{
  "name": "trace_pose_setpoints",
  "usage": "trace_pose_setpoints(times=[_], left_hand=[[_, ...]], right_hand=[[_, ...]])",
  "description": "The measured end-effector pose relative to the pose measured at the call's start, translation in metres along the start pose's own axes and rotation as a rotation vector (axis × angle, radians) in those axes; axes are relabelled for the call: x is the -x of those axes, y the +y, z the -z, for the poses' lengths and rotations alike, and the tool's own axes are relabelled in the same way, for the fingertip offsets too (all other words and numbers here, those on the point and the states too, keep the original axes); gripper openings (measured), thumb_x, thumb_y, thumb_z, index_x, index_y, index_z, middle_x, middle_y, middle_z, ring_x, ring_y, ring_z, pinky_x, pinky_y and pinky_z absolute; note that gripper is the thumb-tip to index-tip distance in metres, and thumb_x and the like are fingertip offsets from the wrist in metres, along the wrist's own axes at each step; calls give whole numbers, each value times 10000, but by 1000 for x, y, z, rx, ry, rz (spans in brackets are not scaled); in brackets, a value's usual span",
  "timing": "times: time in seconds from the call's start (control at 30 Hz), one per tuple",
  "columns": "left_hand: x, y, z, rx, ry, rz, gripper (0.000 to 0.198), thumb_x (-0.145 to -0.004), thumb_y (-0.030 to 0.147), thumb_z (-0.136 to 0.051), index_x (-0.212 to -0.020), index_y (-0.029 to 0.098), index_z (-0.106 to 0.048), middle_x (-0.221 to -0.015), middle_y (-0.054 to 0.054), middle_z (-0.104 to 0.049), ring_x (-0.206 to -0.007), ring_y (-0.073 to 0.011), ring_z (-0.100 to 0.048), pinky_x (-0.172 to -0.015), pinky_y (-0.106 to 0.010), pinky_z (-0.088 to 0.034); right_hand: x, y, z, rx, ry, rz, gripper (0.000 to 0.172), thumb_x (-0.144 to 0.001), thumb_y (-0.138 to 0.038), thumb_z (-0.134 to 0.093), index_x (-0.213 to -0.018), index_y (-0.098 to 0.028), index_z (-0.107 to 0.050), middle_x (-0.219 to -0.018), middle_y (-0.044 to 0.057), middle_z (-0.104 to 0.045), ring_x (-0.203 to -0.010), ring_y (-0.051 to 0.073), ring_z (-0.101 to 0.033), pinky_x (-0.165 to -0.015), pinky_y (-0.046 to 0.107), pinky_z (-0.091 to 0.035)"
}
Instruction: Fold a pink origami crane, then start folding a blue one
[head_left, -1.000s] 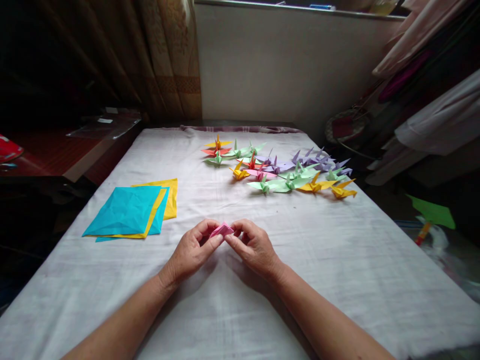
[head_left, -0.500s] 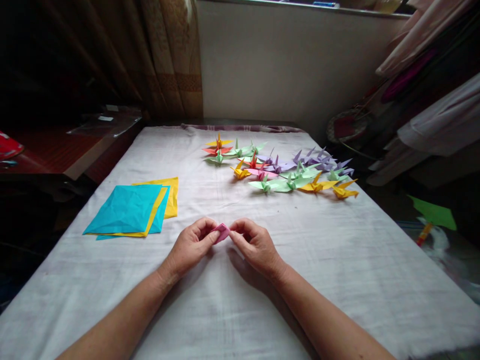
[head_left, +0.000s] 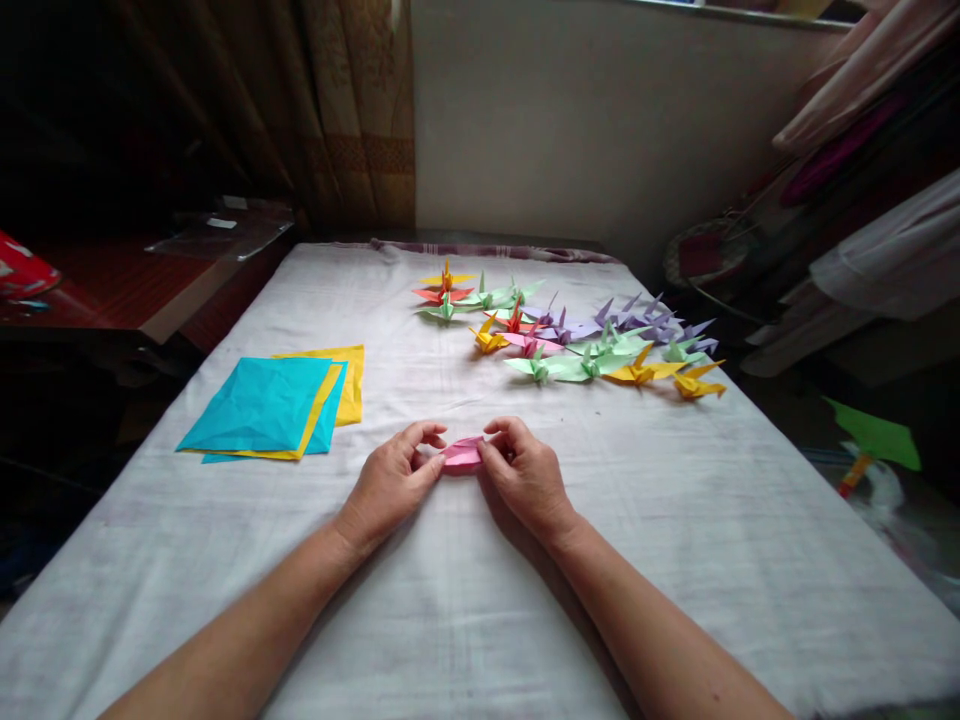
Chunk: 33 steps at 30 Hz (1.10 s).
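Note:
A small piece of folded pink paper (head_left: 463, 455) is stretched between my two hands, just over the white cloth. My left hand (head_left: 399, 475) pinches its left end between thumb and fingers. At the right end, my right hand (head_left: 527, 478) grips it with thumb and curled fingers. To the left of my hands lies a pile of blue and yellow paper sheets (head_left: 259, 405). Beyond my right hand several folded paper cranes (head_left: 589, 368) in green, purple, yellow, red and pink stand in loose rows.
A white cloth (head_left: 420, 620) covers the table. At the left stands a brown wooden surface (head_left: 112, 295) with a clear plastic bag (head_left: 232, 235) on it. Clothes (head_left: 892, 255) hang at the right, above a green pinwheel-like piece (head_left: 874, 435). A curtain (head_left: 352, 120) hangs at the back.
My hands have moved a little apart, and the pink paper now shows as a wider, longer strip between them. The whole view has shifted slightly.

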<state>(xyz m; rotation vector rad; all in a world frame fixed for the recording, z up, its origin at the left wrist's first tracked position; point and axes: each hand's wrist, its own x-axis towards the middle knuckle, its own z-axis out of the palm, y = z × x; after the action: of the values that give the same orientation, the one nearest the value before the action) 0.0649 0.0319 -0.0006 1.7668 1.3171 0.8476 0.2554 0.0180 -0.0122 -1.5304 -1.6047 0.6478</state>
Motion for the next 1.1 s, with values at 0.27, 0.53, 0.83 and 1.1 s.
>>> trace_pose_setpoints(times=[0.27, 0.53, 0.83, 1.1], left_hand=[[10, 4, -6, -595, -96, -486, 372, -939, 299, -550, -1300, 233, -612, -1321, -80, -651, -1304, -312, -500, -1079, -502, -367], [14, 4, -11, -802, -239, -435, 515, -967, 475, -482, -1428, 246, -497, -1470, -20, -534, -1410, -324, -389, -1175, -548, -197], [16, 1, -13, -843, -237, -401, 536, -973, 520, -426, -1446, 270, -468, -1488, -26, -514, -1439, -297, -350, -1207, -546, -114], [17, -4, -13, -900, -207, -457, 550, -990, 543, -380, -1452, 258, -466, -1492, -35, -509, -1437, -287, -358, -1208, -546, -116]], right_hand=[[-5, 7, 0, 270, 32, 52, 63, -861, -233, -563, -900, -228, -612, -752, 2, -705, -671, 172, -645, -643, 261, -421], [1, 3, 3, 517, -12, 228, 199, -942, -212, -508, -1019, -207, -691, -1000, 76, -709, -913, 206, -628, -792, 290, -452], [22, 4, 14, 775, -286, 232, 484, -1005, -367, -415, -1464, -224, -465, -1539, 32, -431, -1470, 330, -247, -1145, 534, -229], [19, 1, 14, 813, -334, 243, 559, -990, -413, -449, -1490, -163, -424, -1598, 99, -286, -1492, 329, -206, -1175, 569, -197]])
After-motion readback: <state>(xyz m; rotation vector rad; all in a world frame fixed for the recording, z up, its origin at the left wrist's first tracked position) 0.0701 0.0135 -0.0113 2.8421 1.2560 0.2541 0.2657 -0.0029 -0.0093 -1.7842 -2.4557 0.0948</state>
